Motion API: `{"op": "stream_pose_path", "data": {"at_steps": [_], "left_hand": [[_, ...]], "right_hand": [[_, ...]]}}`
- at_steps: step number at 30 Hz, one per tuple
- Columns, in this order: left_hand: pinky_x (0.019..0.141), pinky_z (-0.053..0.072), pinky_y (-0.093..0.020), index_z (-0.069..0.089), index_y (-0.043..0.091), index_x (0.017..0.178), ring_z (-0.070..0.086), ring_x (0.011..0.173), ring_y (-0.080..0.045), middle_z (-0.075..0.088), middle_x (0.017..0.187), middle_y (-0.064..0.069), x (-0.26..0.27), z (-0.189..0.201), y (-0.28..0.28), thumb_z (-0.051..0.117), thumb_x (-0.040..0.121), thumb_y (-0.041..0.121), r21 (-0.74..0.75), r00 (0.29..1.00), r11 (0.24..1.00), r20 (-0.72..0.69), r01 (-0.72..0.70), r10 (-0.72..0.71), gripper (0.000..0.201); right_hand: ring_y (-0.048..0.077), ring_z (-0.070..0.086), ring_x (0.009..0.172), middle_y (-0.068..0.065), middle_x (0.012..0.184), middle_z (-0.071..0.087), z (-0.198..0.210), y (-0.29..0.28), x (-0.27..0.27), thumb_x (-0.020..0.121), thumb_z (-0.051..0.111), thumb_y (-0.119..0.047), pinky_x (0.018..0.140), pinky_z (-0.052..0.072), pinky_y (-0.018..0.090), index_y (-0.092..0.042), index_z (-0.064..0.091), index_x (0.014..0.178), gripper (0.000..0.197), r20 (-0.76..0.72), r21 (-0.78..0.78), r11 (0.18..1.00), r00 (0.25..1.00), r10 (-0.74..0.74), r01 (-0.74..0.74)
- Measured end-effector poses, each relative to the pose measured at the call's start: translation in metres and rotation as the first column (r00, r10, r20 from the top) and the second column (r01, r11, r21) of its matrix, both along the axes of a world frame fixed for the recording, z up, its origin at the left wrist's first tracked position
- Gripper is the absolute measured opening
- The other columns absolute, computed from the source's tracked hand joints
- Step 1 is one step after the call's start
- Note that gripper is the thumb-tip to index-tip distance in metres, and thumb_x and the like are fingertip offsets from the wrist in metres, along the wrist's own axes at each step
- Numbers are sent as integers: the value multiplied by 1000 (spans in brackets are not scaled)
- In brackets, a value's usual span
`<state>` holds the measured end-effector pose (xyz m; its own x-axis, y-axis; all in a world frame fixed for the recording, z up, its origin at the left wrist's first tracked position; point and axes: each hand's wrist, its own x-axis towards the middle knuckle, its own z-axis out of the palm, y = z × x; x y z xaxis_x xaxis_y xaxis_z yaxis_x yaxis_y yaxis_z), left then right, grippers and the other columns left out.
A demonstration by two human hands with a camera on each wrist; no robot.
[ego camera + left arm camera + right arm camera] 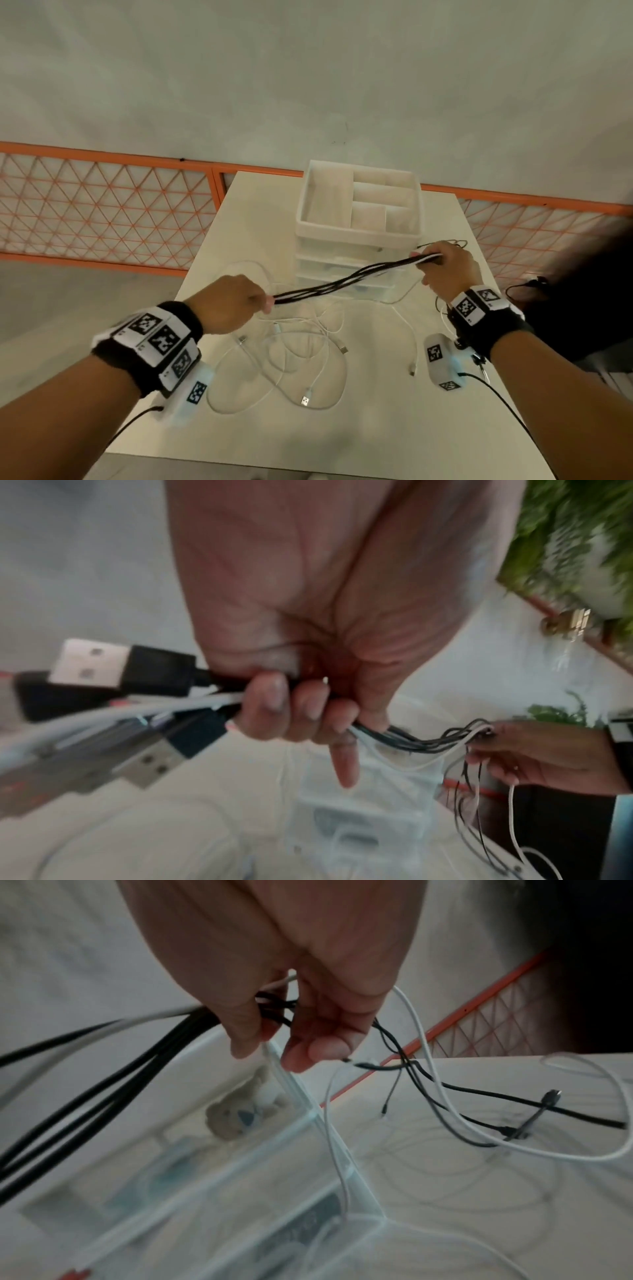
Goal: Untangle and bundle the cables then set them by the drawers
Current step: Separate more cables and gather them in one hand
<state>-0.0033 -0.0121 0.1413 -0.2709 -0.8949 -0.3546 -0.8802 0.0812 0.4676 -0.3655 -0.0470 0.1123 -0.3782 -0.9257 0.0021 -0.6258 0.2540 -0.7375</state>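
A bundle of black and white cables stretches in the air between both hands, in front of the white drawer unit. My left hand grips one end, where several USB plugs stick out past the curled fingers. My right hand grips the other end, with the cables running between thumb and fingers. Loose tails hang from it down to the table. White cables lie tangled on the table below.
The drawer unit carries an open divided tray on top and stands at the table's far middle. An orange mesh fence runs behind the table. A thin black cable lies past the right table edge.
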Motion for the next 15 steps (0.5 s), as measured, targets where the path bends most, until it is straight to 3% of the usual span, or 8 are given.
{"op": "stream_pose_path", "data": {"at_steps": [1,3,5,7,9,12,13,15], "left_hand": [[59,39,-13,74,14,104,56,69,-6,65,84,8,-2,-12,0,39,104,24,44,999,999,39,-13,12,36],[80,48,-26,73,8,103,65,96,-19,70,109,-2,-6,-33,1,39,102,20,28,992,997,102,-72,69,36],[84,51,-33,73,6,102,66,101,-29,71,103,-8,-10,-47,3,41,101,24,0,978,980,59,-201,201,37],[73,51,-32,73,9,89,66,86,-28,69,89,-5,-14,-54,4,41,102,25,44,954,954,-46,-296,298,38],[56,41,-28,68,15,74,54,59,-21,57,65,-1,-17,-53,5,43,102,29,119,905,919,-166,-375,391,40],[58,35,-29,61,8,73,38,52,-18,42,58,1,-19,-46,6,52,99,34,189,867,918,-306,-349,393,38],[57,34,-29,60,6,75,36,51,-18,39,57,0,-21,-41,6,54,98,34,186,857,924,-347,-335,381,36],[50,31,-26,63,5,78,32,49,-18,36,57,-1,-24,-30,5,56,98,30,179,805,917,-439,-356,398,32]], "right_hand": [[21,73,73,-4,85,73,-7,0,2,85,76,-35,64,53,29,-33,65,82,12,-23,7,1000,1000,18,-18],[25,74,86,-6,103,71,-25,6,4,83,78,-34,70,57,36,-39,64,94,18,-2,110,988,994,106,-105],[26,75,85,-8,119,62,-44,13,5,83,79,-32,71,58,37,-43,55,126,51,70,262,943,979,192,-204],[26,73,91,-9,119,60,-54,23,13,83,78,-32,80,59,39,-44,46,136,63,21,302,928,975,223,-219],[22,68,95,-8,108,68,-57,35,29,86,74,-30,86,54,34,-34,55,121,40,-69,257,946,973,221,-197],[16,65,89,-9,94,72,-70,53,62,88,70,-29,86,53,31,-33,60,93,12,-119,342,872,904,410,-351],[14,65,92,-11,95,71,-76,59,74,88,68,-30,90,53,34,-36,62,92,10,-135,389,822,857,498,-416],[14,62,103,-12,107,66,-85,68,97,91,62,-30,97,50,35,-41,64,113,25,-142,455,731,769,623,-508]]}}
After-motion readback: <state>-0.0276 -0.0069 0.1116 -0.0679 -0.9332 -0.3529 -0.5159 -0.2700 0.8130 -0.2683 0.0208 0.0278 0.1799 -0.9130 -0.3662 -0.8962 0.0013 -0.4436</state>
